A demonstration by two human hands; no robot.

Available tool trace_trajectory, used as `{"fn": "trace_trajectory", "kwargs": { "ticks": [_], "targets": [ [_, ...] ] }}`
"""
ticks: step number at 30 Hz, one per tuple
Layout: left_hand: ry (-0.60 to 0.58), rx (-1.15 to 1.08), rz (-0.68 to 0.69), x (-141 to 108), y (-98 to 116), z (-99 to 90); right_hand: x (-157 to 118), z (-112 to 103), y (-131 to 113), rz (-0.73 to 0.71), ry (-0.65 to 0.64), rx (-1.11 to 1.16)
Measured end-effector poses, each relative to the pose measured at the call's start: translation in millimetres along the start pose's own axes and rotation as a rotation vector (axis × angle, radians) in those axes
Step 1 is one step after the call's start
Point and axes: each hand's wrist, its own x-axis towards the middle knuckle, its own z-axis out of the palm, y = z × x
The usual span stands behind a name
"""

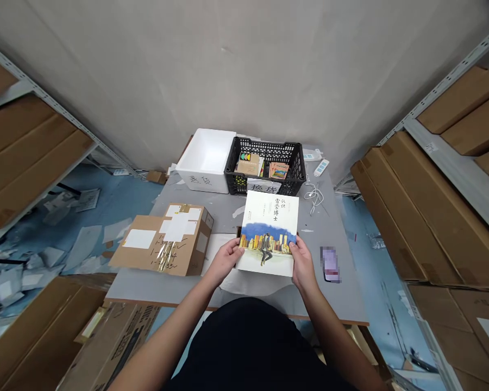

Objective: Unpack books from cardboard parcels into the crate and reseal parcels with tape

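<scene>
Both my hands hold a white book (268, 233) by its side edges, above the table's front part. Its cover faces me, with a blue sky, a yellow skyline and a seated figure. My left hand (227, 259) is closed on the left edge, and my right hand (302, 262) grips the right edge with the thumb on the cover. Beneath the book lies a white sheet or bag (244, 287), mostly hidden by it. A cardboard box (195, 239) with white labels and handwriting stands left of my hands. To the right lies a phone (330, 264).
Behind the book, a black crate (297, 168) holds several books or cards, beside a white foam box (206, 179). A white cable (314, 196) and a power strip (321, 167) lie at the table's back right. Shelves with cartons (411, 201) flank both sides.
</scene>
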Motion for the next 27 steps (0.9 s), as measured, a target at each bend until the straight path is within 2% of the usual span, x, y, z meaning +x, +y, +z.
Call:
{"fn": "trace_trajectory", "kwargs": {
  "ticks": [7,12,15,18,23,27],
  "targets": [
    [0.034,0.17,0.038,29,22,-19.1,35,-4,-20,0.077,-0.13,-0.299],
    [-0.015,0.257,0.053,75,36,-41.6,87,4,-34,0.087,-0.239,-0.452],
    [0.002,0.273,0.08,119,47,-53.2,133,17,-37,0.047,-0.217,-0.46],
    [0.069,0.259,0.114,168,64,-62.1,188,34,-40,-0.011,-0.18,-0.437],
    [0.164,0.195,0.166,254,100,-75.5,292,67,-48,-0.121,-0.195,-0.411],
    [0.292,0.278,0.277,328,133,-88.8,377,102,-58,-0.187,-0.146,-0.557]
  ]
}}
